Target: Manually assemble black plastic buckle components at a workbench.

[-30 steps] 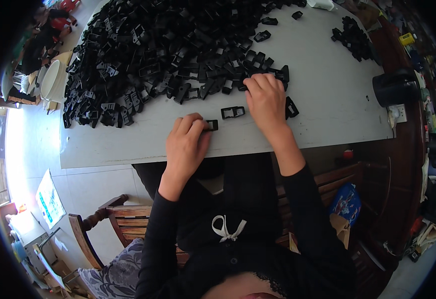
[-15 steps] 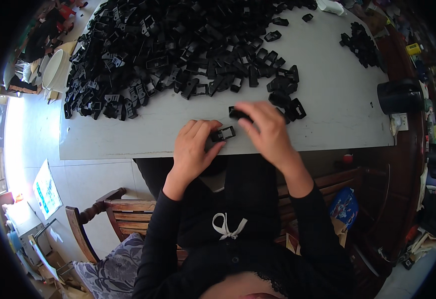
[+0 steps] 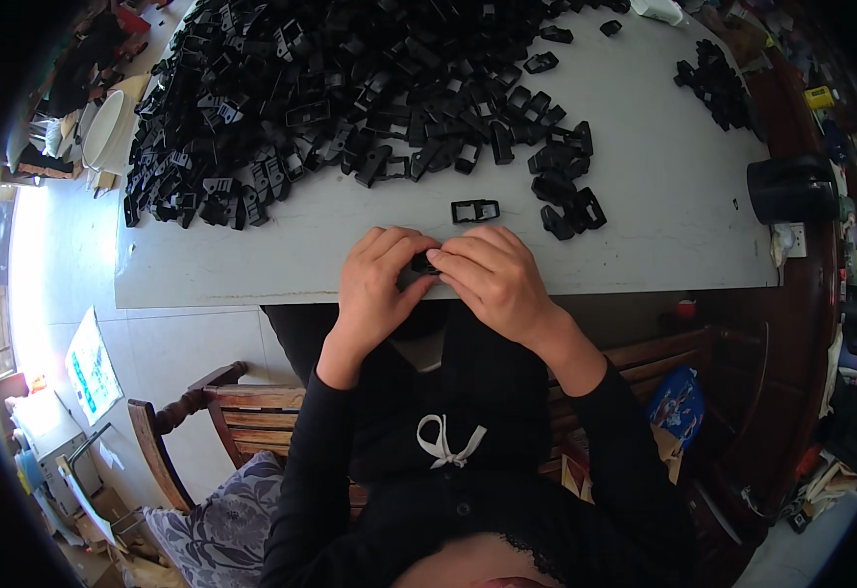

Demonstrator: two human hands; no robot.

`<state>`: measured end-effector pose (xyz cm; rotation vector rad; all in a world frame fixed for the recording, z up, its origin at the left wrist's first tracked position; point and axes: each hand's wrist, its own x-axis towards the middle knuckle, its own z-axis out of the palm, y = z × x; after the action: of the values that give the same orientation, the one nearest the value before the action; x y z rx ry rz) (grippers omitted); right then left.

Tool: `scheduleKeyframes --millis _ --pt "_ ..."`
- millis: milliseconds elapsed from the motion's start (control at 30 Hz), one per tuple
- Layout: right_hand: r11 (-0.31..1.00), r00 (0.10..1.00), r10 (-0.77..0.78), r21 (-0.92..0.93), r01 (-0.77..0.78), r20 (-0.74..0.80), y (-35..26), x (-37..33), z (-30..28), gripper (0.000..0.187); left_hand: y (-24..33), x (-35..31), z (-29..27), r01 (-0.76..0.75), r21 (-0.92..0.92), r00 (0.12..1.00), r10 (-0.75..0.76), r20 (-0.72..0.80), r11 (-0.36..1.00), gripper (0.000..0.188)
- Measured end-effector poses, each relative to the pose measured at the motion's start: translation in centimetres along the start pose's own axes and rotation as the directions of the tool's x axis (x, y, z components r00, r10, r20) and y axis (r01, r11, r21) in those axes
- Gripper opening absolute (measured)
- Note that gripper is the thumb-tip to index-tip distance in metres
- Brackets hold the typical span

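Note:
Near the table's front edge my left hand (image 3: 377, 276) grips a small black plastic frame piece (image 3: 425, 263), mostly covered by fingers. My right hand (image 3: 495, 281) meets it there, its fingertips pinched on the same piece; whether they hold a second part cannot be made out. Just beyond my right hand a single black rectangular frame (image 3: 475, 212) lies flat on the table, apart from both hands. Several more black plastic parts (image 3: 570, 201) lie to the right of it.
A wide heap of black plastic parts (image 3: 320, 108) covers the far left and middle of the pale table (image 3: 281, 250). A smaller black pile (image 3: 717, 88) lies at the far right. By the right edge stands a black cylinder (image 3: 789, 190). A wooden bench (image 3: 262, 421) is behind me.
My right hand has moved left and nearer, from beside the loose frame to the piece in my left hand. The frame it was at now lies uncovered on the table.

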<state>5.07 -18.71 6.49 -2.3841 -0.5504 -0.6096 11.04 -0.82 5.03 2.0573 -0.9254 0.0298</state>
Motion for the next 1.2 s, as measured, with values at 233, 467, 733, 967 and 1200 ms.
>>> scheduleKeyframes --millis 233,467,733,967,1200 --pt "0.986 0.997 -0.01 -0.168 -0.002 -0.074 0.0 -1.4 1.1 0.033 -0.1 -0.2 -0.1 0.004 0.019 1.0 -0.004 0.005 1.0 0.038" --pt "0.969 0.986 0.112 -0.233 -0.081 0.122 -2.6 -4.3 2.2 0.052 0.0 -0.2 0.0 -0.029 0.012 0.999 0.029 -0.028 1.0 0.037" --pt "0.97 0.975 0.165 -0.202 -0.132 0.152 -3.4 -4.6 2.3 0.057 0.1 -0.8 -0.6 -0.039 0.022 0.999 0.038 0.016 0.999 0.039" --pt "0.973 0.978 0.208 0.1 -0.21 0.03 -1.2 -3.9 -0.4 0.033 0.2 -1.6 -1.4 -0.031 -0.019 0.994 0.033 0.1 0.999 0.038" --pt "0.879 0.81 0.447 0.015 -0.477 -0.379 6.1 1.3 -6.4 0.015 1.6 -1.1 -2.3 0.051 -0.186 0.99 -0.025 0.139 0.981 0.04"
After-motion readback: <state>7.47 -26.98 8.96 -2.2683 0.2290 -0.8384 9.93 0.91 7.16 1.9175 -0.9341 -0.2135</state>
